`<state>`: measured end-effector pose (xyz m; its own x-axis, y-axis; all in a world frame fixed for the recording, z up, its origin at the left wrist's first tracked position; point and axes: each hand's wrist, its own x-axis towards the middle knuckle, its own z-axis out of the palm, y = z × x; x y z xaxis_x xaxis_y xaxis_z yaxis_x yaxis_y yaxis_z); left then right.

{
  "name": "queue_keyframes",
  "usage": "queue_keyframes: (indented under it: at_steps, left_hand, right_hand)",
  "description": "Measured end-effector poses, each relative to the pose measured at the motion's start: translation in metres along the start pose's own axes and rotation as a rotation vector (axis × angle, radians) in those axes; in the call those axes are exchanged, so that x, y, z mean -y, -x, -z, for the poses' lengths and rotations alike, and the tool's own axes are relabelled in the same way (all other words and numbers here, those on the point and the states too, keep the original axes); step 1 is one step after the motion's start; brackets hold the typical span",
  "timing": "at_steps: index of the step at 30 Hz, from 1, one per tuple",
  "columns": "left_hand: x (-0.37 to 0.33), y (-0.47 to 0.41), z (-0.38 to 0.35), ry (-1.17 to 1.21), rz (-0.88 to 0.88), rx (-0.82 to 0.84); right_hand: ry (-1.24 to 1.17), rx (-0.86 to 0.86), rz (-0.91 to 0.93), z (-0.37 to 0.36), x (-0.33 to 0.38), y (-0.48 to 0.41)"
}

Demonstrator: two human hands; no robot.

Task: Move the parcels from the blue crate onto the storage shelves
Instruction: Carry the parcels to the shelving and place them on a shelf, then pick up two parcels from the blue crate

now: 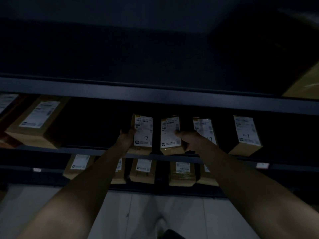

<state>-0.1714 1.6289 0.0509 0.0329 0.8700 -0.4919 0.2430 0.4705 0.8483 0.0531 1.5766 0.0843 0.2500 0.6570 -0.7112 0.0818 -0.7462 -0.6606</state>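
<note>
Room: very dim; dark metal storage shelves (155, 97) fill the view, pale tiled floor (146, 213) below
Middle shelf: brown cardboard parcels stand along its front edge, white shipping labels facing out
Left hand (126, 137): wrapped around the left side of a parcel (143, 133), holding it at the shelf's front edge
Right hand (185, 140): closed on the right side of a second parcel (170, 135), thumb across its label; this one stands just beside the first, a narrow gap between
Neighbours: third parcel (204, 131) partly behind the right wrist; fourth parcel (246, 134) well apart toward the right end; larger box (37, 121) lying near the left end
Lower shelf: a row of smaller parcels (143, 170) at its front edge
Writing: handwritten "1-7" on the left-hand parcel's label, "1-1" on the fourth; printed text too blurred to read
Blue crate: out of sight
</note>
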Motion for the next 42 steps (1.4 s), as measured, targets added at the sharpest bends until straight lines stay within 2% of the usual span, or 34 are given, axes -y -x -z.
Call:
queue_keyframes:
  at_steps: [2, 6, 10, 14, 20, 27, 32, 38, 42]
  left_hand:
    - [0.002, 0.000, 0.002, 0.001, -0.017, 0.048]
    - [0.003, -0.001, 0.006, -0.060, -0.052, 0.074]
    - [-0.005, -0.001, 0.020, -0.375, -0.096, 0.077]
    - [-0.029, 0.019, 0.034, -0.661, -0.306, 0.131]
    - [-0.079, 0.089, 0.031, -0.899, -0.742, 0.361]
    - [-0.124, 0.204, -0.012, -1.096, -1.359, 0.503]
    - [-0.133, 0.294, -0.058, -1.128, -1.784, 0.467]
    - [-0.110, 0.414, -0.115, -0.991, -2.132, 0.551]
    - [-0.079, 0.513, -0.155, -0.874, -2.294, 0.627]
  right_hand:
    - [0.014, -0.034, 0.010, -0.004, -0.002, -0.001]
    - [0.211, -0.221, 0.092, -0.017, -0.004, 0.002]
    - [0.311, -0.369, 0.166, -0.025, -0.006, 0.010]
    - [0.550, -0.542, 0.306, -0.032, -0.005, 0.038]
    - [0.789, -0.553, 0.345, -0.038, 0.012, 0.143]
    - [1.044, -0.938, 0.146, -0.026, -0.007, 0.286]
    - [1.085, -1.199, -0.050, -0.006, -0.061, 0.374]
    - [1.053, -1.374, -0.343, 0.019, -0.143, 0.473]
    - [1.006, -1.463, -0.506, 0.033, -0.214, 0.549]
